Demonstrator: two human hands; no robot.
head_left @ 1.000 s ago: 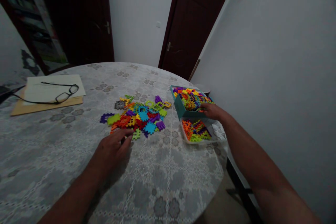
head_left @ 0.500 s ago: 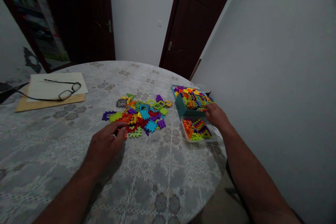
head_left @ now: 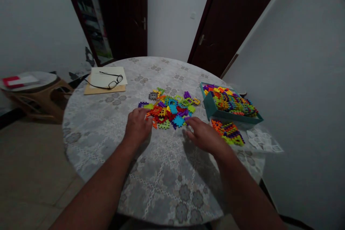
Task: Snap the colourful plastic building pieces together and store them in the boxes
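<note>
A heap of colourful plastic interlocking building pieces point(head_left: 171, 109) lies in the middle of the table. My left hand point(head_left: 138, 126) rests at the heap's left edge, its fingers curled in against the orange-red pieces. Whether a piece sits between those fingertips is hidden. At the right edge of the heap, my right hand point(head_left: 206, 134) has thumb and forefinger apart, the fingertips close to a purple piece point(head_left: 187, 118). Beyond it stands a teal box point(head_left: 234, 115) filled with sorted rows of pieces. More pieces fill a clear plastic tray point(head_left: 237, 146) in front of the box, partly behind my right hand.
Eyeglasses point(head_left: 112, 84) lie on white paper point(head_left: 97, 75) over a wooden board point(head_left: 105, 90) at the back left. A clear bag with white pieces point(head_left: 262, 140) lies at the right table edge. A stool point(head_left: 40, 95) stands left of the round table point(head_left: 161, 172).
My right hand has left the teal box and come across to the right side of the heap. My left hand stays by the heap's left edge. The view has swung left.
</note>
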